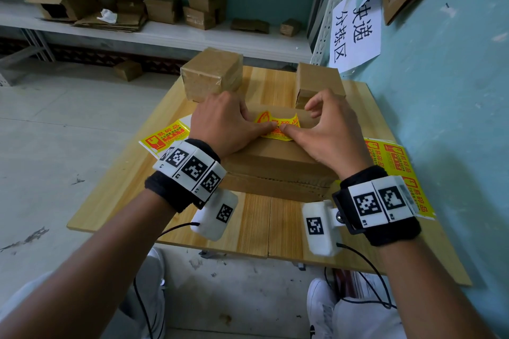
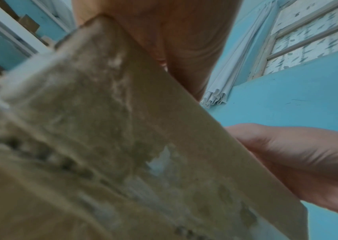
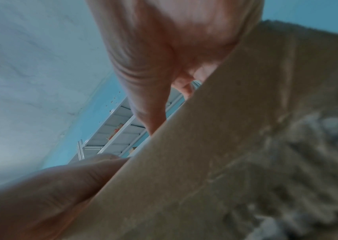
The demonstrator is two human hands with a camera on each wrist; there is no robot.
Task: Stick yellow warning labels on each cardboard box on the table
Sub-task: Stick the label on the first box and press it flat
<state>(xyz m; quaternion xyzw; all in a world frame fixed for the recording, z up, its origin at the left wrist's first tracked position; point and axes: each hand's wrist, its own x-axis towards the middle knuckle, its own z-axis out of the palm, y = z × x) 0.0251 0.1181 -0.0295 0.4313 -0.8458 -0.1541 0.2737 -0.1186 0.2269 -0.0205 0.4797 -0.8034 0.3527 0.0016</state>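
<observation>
Both thumbs press a yellow rectangular paper warning label (image 1: 276, 125) (far edge curling up) onto the big brown cardboard box (image 1: 278, 165); left hand (image 1: 224, 124) flat, right hand (image 1: 329, 129) fingers arched above it.

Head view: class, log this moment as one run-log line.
stage: pressing label | left hand: on yellow label | right hand: on label | box: nearest

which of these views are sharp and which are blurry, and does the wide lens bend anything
Head view: sharp on both hands and the yellow label; the lens bows the shelf and table edges. Left wrist view: the near cardboard box is a soft blur, the blue wall behind crisper. Right wrist view: the same box and the thumb are out of focus.
</observation>
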